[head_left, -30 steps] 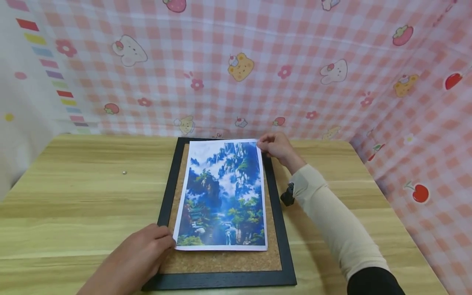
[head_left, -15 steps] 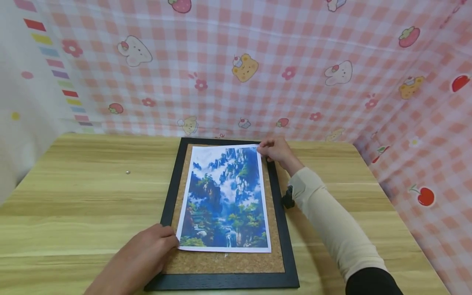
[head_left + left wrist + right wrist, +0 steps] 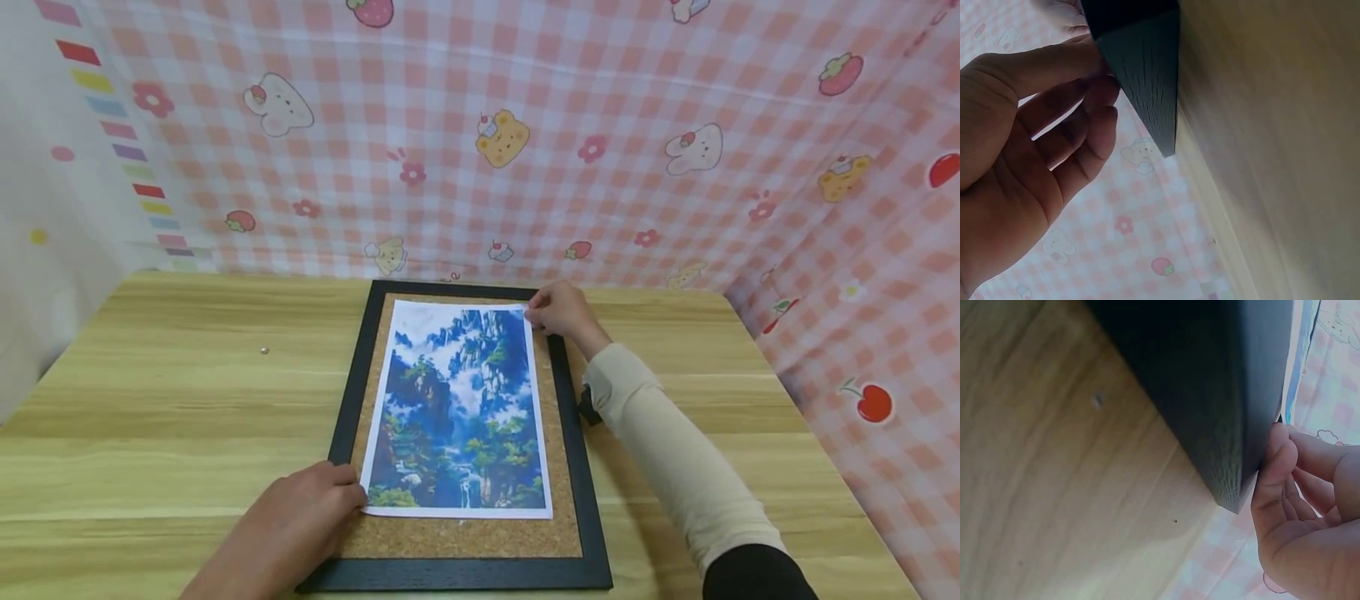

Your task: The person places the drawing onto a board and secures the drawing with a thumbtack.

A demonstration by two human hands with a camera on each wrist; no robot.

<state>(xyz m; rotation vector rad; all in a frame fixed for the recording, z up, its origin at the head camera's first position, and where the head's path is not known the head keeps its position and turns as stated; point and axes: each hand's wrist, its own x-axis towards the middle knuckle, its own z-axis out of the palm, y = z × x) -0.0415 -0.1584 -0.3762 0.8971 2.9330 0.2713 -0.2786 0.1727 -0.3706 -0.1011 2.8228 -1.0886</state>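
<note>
A printed picture of blue mountains and a waterfall (image 3: 457, 408) lies over a cork board (image 3: 450, 542) with a black frame (image 3: 465, 573). My left hand (image 3: 307, 508) pinches the sheet's near left corner, reaching across the frame's left side. At the far right corner, my right hand (image 3: 564, 315) holds the sheet between thumb and fingers. The left wrist view has the curled left fingers (image 3: 1100, 128) beside the frame's dark edge (image 3: 1144, 75). In the right wrist view, the right thumb and fingers meet at the paper's edge (image 3: 1296, 369), just past the frame.
The board rests on a light wooden table (image 3: 187, 417). A small silvery bit (image 3: 264, 351) lies left of it. Pink checked cloth (image 3: 435, 100) rises behind the table and along its right side. A black device (image 3: 588, 407) sits at my right wrist.
Both hands have drawn the picture a little toward me over the board, so more cork shows at the far end. Each hand keeps its corner.
</note>
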